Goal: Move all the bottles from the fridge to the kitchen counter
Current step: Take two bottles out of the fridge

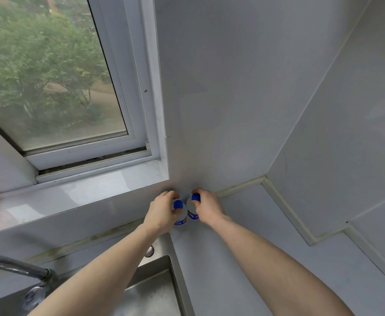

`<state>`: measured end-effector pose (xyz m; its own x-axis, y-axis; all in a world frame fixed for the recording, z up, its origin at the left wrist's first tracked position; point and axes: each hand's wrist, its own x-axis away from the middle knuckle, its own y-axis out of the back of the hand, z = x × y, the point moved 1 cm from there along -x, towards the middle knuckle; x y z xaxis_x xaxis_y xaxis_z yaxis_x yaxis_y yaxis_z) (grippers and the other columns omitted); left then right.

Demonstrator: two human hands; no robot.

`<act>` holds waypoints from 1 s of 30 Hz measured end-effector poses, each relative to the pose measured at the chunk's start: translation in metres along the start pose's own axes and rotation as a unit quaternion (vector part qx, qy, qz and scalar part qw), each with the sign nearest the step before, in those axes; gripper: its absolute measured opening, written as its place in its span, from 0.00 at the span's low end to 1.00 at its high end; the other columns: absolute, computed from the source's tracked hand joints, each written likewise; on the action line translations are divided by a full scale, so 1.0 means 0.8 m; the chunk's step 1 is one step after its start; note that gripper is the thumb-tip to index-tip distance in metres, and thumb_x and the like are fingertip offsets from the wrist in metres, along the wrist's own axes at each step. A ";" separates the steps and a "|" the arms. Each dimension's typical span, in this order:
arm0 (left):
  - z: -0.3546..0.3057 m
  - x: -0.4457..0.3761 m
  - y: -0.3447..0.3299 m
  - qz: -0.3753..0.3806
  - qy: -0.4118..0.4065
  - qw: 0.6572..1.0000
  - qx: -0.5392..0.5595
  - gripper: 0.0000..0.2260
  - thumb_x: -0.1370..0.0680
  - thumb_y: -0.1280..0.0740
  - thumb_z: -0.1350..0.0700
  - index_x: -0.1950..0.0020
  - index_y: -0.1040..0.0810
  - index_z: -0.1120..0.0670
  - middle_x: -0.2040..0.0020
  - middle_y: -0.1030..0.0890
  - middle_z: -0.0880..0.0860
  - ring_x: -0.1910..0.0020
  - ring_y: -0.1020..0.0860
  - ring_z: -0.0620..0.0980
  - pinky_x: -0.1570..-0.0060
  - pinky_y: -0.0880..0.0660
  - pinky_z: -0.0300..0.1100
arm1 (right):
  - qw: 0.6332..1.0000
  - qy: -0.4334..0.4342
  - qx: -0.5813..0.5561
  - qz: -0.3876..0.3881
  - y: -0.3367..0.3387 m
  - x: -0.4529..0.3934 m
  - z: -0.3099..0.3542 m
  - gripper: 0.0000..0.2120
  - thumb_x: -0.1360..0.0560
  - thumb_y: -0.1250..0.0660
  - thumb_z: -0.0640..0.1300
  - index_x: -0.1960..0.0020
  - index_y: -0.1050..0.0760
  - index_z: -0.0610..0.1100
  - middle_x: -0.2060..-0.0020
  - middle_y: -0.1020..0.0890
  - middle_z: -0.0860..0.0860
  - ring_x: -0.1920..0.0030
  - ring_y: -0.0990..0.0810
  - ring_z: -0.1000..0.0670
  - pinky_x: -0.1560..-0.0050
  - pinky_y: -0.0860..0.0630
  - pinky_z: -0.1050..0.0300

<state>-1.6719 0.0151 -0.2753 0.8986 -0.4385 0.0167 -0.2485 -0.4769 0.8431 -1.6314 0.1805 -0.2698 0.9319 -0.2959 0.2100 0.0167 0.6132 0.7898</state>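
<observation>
Two clear plastic bottles with blue caps stand side by side at the back of the grey kitchen counter (244, 247), close to the wall under the window sill. My left hand (160, 212) is wrapped around the left bottle (179, 213), just below its cap. My right hand (207, 208) grips the right bottle (193, 207) around its neck. Both bottles are upright and nearly touch each other. Their lower parts are partly hidden by my hands. The fridge is out of view.
A steel sink (150, 290) lies at the lower left, its edge just in front of the bottles, with a dark tap (20, 267) further left. A window (50, 76) and its sill (77, 190) rise behind. A tiled wall (335, 133) closes the right corner.
</observation>
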 end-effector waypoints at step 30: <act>-0.126 0.313 0.097 0.039 -0.238 0.971 -0.007 0.18 0.18 0.34 0.50 0.28 0.28 0.46 0.26 0.31 0.44 0.30 0.30 0.48 0.32 0.29 0.46 | 0.980 -0.073 -0.101 -0.156 0.072 0.473 -0.034 0.30 0.16 0.38 0.50 0.18 0.46 0.58 0.18 0.49 0.62 0.18 0.51 0.57 0.19 0.49 0.57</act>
<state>-1.4297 -0.0550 -0.1519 0.6083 -0.7760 -0.1665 -0.3013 -0.4198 0.8562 -1.2677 0.1233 -0.1604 0.8080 -0.5851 0.0688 0.3779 0.6045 0.7013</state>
